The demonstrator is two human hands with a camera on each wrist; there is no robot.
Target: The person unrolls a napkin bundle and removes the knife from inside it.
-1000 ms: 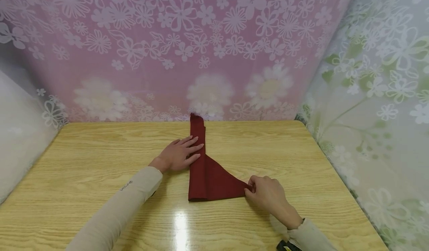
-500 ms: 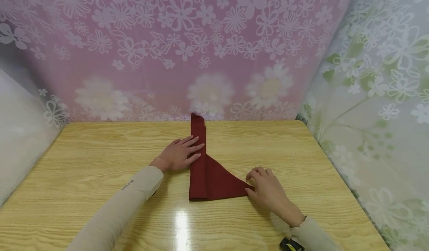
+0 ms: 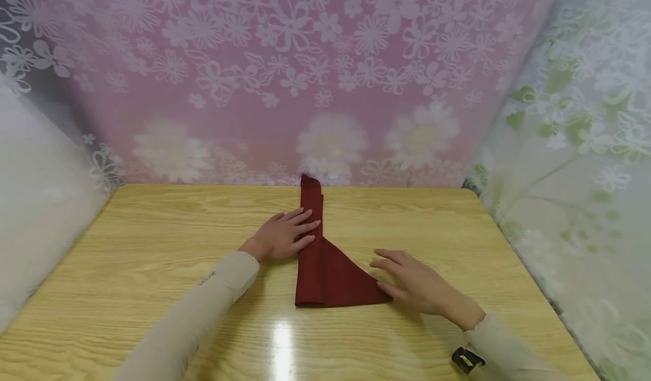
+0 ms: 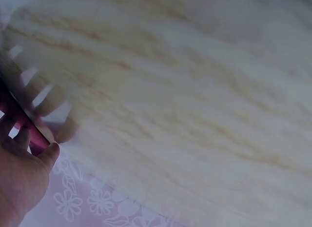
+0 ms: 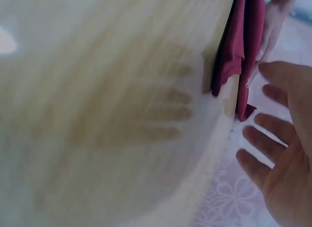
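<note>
My left hand point(image 3: 280, 237) is resting on the red cloth point(image 3: 309, 282), its fingers spreading over the folded strip and not curling round anything. The cloth is lying on the desk point(image 3: 432, 217), the strip running away from me and its far end reaching past the back edge, in front of the pink backdrop point(image 3: 264, 115). A flap point(image 3: 351, 282) is spreading from the strip's lower part to my right, narrowing to a point.

My right hand point(image 3: 424, 285) is hovering at that point with its fingers released and parting loosely, pinching nothing. My thumb is overlapping the tip from above; whether it is touching, I cannot tell.

I am, as I judge it, working on a folding step: my left hand is steadying the strip while the flap is lying out beside it, not folded over. The next move seems to be calling for a fresh pinch at the flap's point, with my left hand bearing lightly on the strip; lifting without that support could be dragging the fold askew.

I am seeing no container here; the cloth is lying directly on the desk.
</note>
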